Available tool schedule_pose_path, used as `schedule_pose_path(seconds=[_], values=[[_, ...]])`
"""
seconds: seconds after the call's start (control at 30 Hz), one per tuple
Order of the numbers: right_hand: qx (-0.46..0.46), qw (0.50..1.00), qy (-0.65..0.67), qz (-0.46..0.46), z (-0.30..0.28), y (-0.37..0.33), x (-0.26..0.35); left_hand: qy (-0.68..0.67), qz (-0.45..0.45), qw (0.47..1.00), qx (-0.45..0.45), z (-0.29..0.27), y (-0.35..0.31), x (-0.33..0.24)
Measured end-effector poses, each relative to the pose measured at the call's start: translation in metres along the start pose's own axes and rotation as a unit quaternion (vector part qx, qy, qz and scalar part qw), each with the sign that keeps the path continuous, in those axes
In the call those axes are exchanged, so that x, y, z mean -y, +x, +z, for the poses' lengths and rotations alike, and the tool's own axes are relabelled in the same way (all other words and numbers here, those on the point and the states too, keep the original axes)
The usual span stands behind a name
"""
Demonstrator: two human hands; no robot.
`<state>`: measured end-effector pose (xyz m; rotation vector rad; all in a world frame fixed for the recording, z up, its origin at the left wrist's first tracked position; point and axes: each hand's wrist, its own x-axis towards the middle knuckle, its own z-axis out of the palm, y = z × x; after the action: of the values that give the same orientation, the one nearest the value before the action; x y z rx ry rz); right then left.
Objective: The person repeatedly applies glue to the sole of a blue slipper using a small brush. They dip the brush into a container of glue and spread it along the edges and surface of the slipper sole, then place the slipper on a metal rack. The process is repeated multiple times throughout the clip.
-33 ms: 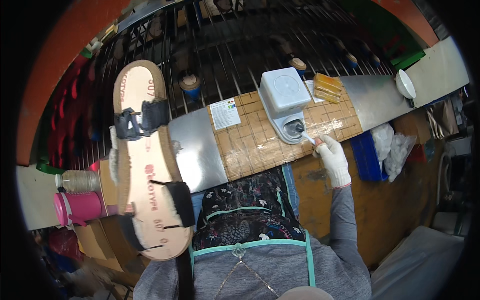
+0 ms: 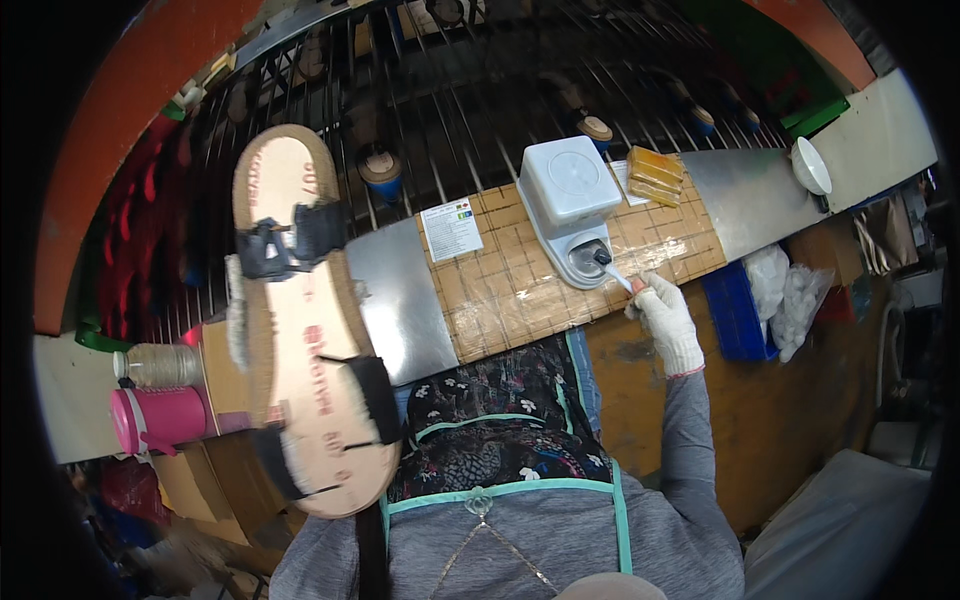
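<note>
A sandal footbed (image 2: 305, 350) with dark straps is raised close in front of me on the left, its pale insole toward me. Behind its left edge shows a bit of white glove, my left hand (image 2: 238, 312), closed on the sandal; most of that hand is hidden. My right hand (image 2: 664, 318), in a white knit glove, is closed around the pale handle of a small brush (image 2: 616, 274). The brush's dark head is in the round cup of a white plastic dispenser (image 2: 570, 185), which stands on the cardboard-covered bench.
Yellowish translucent blocks (image 2: 655, 177) lie right of the dispenser, and a printed sheet (image 2: 451, 230) to its left. Beyond the bench runs a rack of metal bars (image 2: 450, 130) with shoe lasts. A white bowl (image 2: 810, 167), a blue bin (image 2: 735, 315) and a pink jug (image 2: 160, 418) stand at the sides.
The sandal has shifted slightly to the right. My right hand and the brush have barely moved at the cup.
</note>
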<state>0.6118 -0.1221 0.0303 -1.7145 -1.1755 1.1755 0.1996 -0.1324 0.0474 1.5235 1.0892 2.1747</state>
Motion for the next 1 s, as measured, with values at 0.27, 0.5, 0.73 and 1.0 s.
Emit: schedule_pose_path(seconds=[0.27,0.5,0.73,1.0], values=[[-0.141,0.932,-0.136,-0.306,0.045,0.0,0.071,0.168,0.25,0.951,0.063,0.045,0.028,0.027],[-0.066,0.91,0.007,-0.409,0.101,-0.028,0.156,0.263,0.312,0.909,0.086,0.06,0.06,0.001],[0.028,0.927,0.054,-0.369,0.139,-0.022,0.155,0.301,0.3,0.897,0.12,0.045,0.049,-0.005],[-0.103,0.867,-0.085,-0.479,0.141,0.002,0.178,0.311,0.319,0.885,0.137,0.036,0.047,0.0]])
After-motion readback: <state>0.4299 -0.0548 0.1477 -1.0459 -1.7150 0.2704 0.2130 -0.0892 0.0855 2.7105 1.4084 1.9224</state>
